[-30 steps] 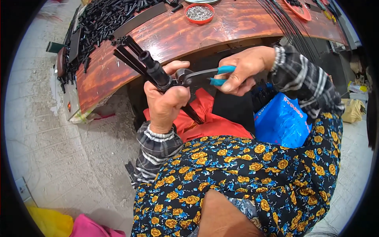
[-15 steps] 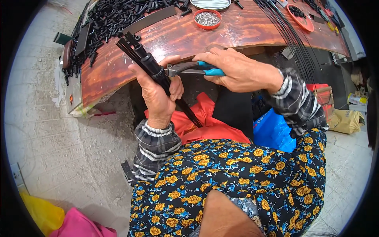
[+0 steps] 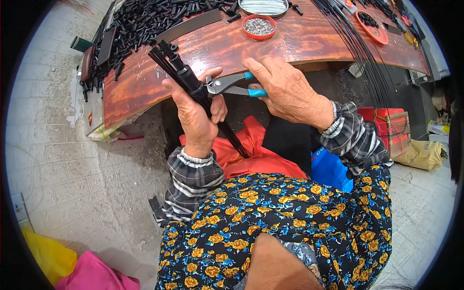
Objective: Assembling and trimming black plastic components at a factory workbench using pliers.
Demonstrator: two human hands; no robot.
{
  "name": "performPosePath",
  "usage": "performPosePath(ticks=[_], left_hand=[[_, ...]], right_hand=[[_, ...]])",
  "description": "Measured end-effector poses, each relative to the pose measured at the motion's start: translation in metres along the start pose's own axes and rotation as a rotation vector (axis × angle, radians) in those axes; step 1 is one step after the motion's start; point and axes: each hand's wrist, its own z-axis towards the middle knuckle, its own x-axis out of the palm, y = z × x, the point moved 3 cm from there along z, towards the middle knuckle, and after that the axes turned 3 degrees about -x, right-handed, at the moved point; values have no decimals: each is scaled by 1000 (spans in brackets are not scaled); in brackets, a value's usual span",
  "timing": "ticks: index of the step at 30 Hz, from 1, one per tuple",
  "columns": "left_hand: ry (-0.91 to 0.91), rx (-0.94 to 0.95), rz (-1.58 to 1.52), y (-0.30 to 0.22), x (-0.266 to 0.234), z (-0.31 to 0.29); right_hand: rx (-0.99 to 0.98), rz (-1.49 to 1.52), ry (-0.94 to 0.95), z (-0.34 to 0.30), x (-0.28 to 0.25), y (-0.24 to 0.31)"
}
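Note:
My left hand [image 3: 197, 123] is wrapped round a bundle of thin black rods [image 3: 232, 137] with ribbed black cylindrical fittings [image 3: 182, 70] near its upper end, much like a folded umbrella frame. The bundle slants from upper left down to the red cloth [image 3: 280, 162] on my lap. In my right hand [image 3: 295, 92] are nippers [image 3: 222, 84] with blue grips, their handles spread apart. The nippers' jaws lie against the bundle, just below the fittings and beside my left fingers. What sits between the jaws is too small to make out.
A reddish wooden table [image 3: 309, 41] curves ahead. On it are a pile of black tubular parts [image 3: 159, 21], a red dish of small metal pieces [image 3: 259, 26], a tray of wires [image 3: 263, 7] and a red dish of black parts [image 3: 372, 26]. Long black rods [image 3: 355, 48] overhang its edge at right.
The nippers' handles have spread wider, and my right hand has loosened and turned, its wrist lower. My left hand keeps its hold on the bundle. The whole view has shifted slightly.

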Motion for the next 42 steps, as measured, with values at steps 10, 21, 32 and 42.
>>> performPosePath(ticks=[10,21,32,42], left_hand=[[-14,17,13,2,-6,3],[-31,85,-32,2,-12,9],[4,97,-48,3,-14,14],[4,59,-54,7,-16,23]], right_hand=[[79,68,-76,6,12,-8],[248,485,-190,6,31,-11],[449,143,-105,58,-13,-125],[332,-33,130,93,22,-126]])
